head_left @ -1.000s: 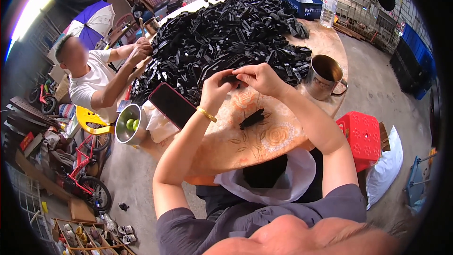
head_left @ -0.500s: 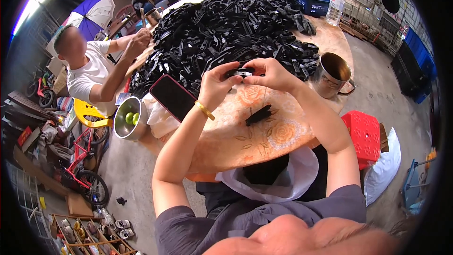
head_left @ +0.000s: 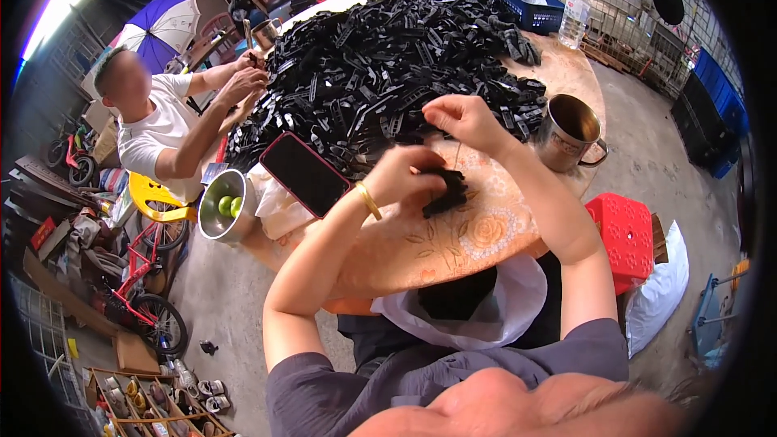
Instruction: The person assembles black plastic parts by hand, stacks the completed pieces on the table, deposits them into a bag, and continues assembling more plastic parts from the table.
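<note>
My left hand [head_left: 402, 176], a gold bangle on its wrist, is over the front of the table at a small bundle of black pieces [head_left: 446, 197]. Its fingers are curved and blurred; a dark patch shows between thumb and fingers, and I cannot tell whether they grip it. Farther right, my right hand [head_left: 469, 121] has thumb and fingertips pinched together at the near edge of a big heap of black plastic pieces [head_left: 388, 57]. Anything within that pinch is too small to make out. A phone [head_left: 305, 174] with a dark red edge lies left of my left hand.
A metal mug [head_left: 570, 131] stands right of my right forearm. At the left edge is a steel bowl [head_left: 222, 225] with green fruit. An open white bag [head_left: 518, 301] hangs before my lap, beside a red stool [head_left: 622, 235]. Across the left side, another person [head_left: 158, 125] handles pieces.
My hands have separated from around a black piece. The left has come down toward the bundle on the tablecloth; the right has shifted slightly right. The other person's hands have moved a little.
</note>
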Demonstrator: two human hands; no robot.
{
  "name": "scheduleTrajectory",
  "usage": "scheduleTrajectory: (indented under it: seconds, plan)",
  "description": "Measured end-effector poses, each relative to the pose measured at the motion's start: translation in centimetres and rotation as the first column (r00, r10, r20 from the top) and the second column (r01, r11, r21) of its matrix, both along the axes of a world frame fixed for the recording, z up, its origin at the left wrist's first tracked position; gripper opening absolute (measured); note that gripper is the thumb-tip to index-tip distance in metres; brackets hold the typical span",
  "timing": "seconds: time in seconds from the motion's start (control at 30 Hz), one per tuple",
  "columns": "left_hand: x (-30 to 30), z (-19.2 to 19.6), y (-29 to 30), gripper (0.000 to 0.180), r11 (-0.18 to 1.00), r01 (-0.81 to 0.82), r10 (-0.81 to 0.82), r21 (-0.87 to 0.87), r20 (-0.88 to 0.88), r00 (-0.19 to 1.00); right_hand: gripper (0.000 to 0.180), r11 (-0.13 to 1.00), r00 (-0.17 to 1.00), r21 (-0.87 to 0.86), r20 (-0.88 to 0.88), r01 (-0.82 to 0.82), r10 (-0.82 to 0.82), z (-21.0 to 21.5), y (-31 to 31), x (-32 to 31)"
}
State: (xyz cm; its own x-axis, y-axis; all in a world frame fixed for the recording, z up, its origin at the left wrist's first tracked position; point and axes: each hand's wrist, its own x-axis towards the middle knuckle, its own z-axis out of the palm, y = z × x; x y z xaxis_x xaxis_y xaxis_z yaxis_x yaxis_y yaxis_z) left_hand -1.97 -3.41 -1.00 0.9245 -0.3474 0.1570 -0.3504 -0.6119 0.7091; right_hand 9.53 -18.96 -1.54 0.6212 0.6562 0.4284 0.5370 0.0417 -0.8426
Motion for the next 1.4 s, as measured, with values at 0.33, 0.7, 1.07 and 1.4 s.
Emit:
scheduleTrajectory:
  seconds: [0.33, 0.7, 1.07, 1.4]
  plan:
    - [3.1, -0.9, 2.4, 0.024, 0.855, -0.518, 0.42, 0.004, 0.581, 0.697, 0.021, 0.96, 0.774, -0.221, 0.633, 0.169, 0.01, -2.3, 3.0, -1.8]
    - [2.9, -2.1, 2.0, 0.041, 0.771, -0.604, 0.426, 0.204, 0.539, 0.726, 0.033, 0.986, 0.955, -0.066, 0.269, 0.151, -0.128, -0.6, 0.9, -1.4]
    - [1.1, -0.9, 0.5, 0.045, 0.539, -0.302, 0.218, -0.786, -0.216, 0.952, 0.022, 0.985, 0.995, 0.17, -0.093, -0.025, 0.042, -0.3, 1.6, -3.2]
    - [0.9, 0.0, 0.7, 0.029, 0.675, -0.4, 0.403, -0.619, -0.145, 0.904, 0.027, 0.975, 0.742, 0.105, 0.635, 0.194, -0.217, -0.2, 1.1, -2.9]
